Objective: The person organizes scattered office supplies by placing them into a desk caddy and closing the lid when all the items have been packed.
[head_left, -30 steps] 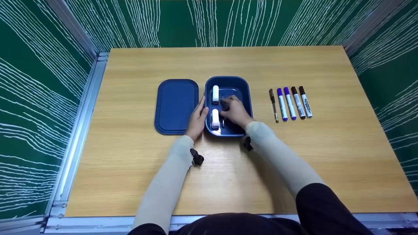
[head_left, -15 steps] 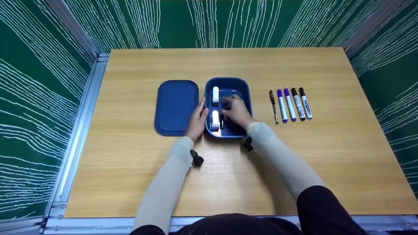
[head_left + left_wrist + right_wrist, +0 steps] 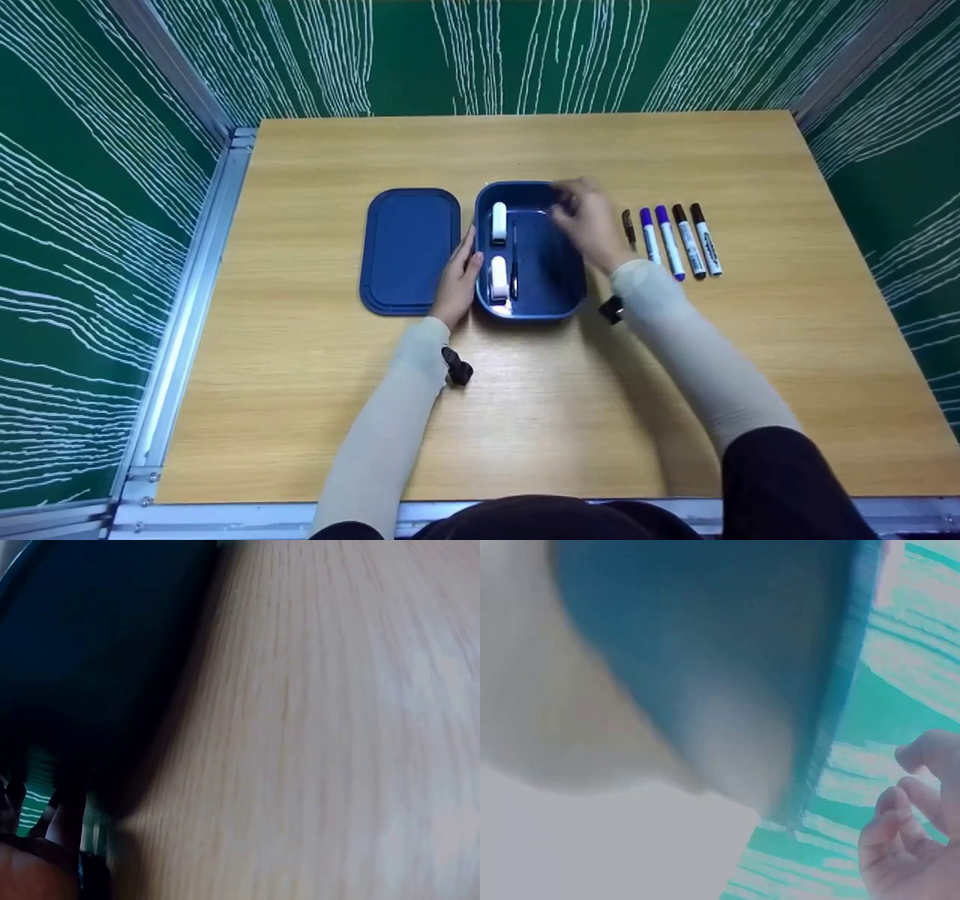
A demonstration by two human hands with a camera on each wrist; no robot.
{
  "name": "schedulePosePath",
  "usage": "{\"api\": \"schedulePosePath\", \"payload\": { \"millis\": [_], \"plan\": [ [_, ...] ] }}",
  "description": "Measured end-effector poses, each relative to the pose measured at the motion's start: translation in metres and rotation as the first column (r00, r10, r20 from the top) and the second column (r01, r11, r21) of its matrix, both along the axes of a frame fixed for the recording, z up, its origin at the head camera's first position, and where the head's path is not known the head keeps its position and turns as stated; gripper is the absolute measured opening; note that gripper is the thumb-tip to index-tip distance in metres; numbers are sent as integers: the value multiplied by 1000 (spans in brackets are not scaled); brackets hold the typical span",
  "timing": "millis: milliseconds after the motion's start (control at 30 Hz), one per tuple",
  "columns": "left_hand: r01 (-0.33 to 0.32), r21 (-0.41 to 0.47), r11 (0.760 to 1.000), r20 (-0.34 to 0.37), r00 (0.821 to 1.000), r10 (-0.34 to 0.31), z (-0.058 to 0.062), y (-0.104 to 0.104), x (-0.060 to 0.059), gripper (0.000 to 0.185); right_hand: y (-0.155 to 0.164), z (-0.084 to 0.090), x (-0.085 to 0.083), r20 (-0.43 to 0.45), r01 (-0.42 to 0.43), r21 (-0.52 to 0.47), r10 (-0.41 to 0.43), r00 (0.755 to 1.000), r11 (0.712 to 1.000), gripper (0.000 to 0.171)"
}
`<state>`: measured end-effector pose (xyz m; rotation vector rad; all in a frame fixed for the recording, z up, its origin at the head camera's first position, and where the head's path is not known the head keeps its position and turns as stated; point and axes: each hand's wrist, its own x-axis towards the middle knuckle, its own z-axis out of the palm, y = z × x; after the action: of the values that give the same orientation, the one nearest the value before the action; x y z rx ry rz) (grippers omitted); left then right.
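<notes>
A dark blue rectangular box (image 3: 551, 300) stands without its lid on the table in the head view. Inside, along its left part, lie two small white rounded-end items (image 3: 499, 222) and a slim dark pen (image 3: 514, 262). My left hand (image 3: 457, 281) rests against the box's left wall with fingers extended. Over the box's right rim, my right hand (image 3: 592, 221) is blurred by motion. The right wrist view shows that right hand (image 3: 919, 825) with loosely bent fingers and nothing between them.
The matching blue lid (image 3: 411, 251) lies left of the box. To the right, a dark-capped pen (image 3: 628, 225), two purple-capped markers (image 3: 670, 244) and two dark-capped markers (image 3: 706, 240) lie in a row. Green walls with white lines surround the wooden table (image 3: 315, 420).
My right hand has let go of the pen inside the box and moved up and right to the box's right rim. The left hand keeps its place at the box.
</notes>
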<state>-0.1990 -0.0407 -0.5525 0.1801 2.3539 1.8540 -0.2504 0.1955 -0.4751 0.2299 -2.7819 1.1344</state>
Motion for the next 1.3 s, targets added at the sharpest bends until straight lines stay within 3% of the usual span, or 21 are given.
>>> {"api": "schedulePosePath", "payload": {
  "millis": [200,467,800,1300],
  "plan": [
    [-9,-3,1000,2,1000,9,0,1,1,54,52,7,-7,26,117,65,-118,993,991,45],
    [-11,5,1000,4,1000,11,1,2,-1,53,104,-20,-3,7,214,177,-219,976,960,43],
    [-7,8,1000,-9,1000,7,1,2,-1,54,113,-56,8,61,204,223,-223,973,953,41],
    [-16,-7,1000,-19,1000,16,1,3,0,53,108,-67,13,87,151,314,-187,979,937,40]
  ]
}}
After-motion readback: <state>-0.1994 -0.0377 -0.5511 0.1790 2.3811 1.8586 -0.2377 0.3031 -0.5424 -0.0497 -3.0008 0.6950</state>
